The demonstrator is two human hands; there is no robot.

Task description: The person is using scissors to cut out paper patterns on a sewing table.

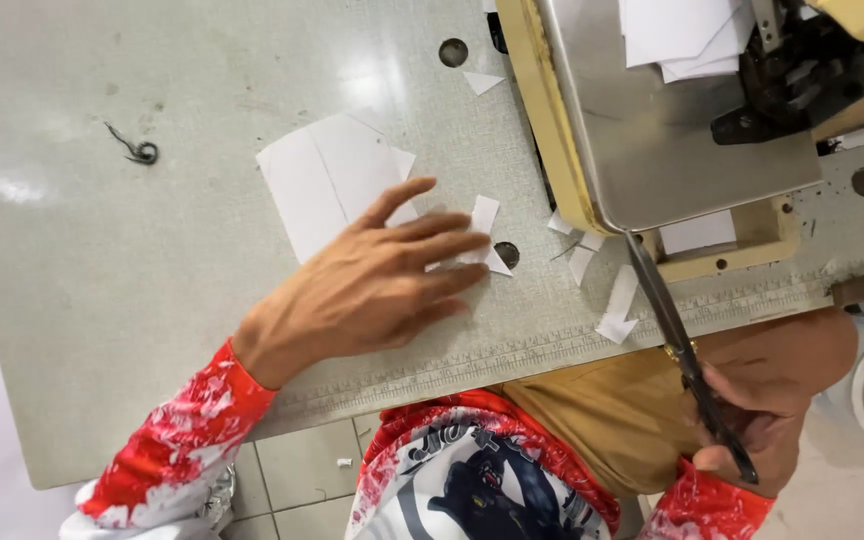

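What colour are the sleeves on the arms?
Red with white splotches, seen best in the head view on the left sleeve.

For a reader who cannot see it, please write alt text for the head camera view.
A person's left hand rests flat on white fabric pieces on a grey sewing table, while the right hand holds closed scissors near the table's front edge. Small white scraps lie beside the sewing machine.
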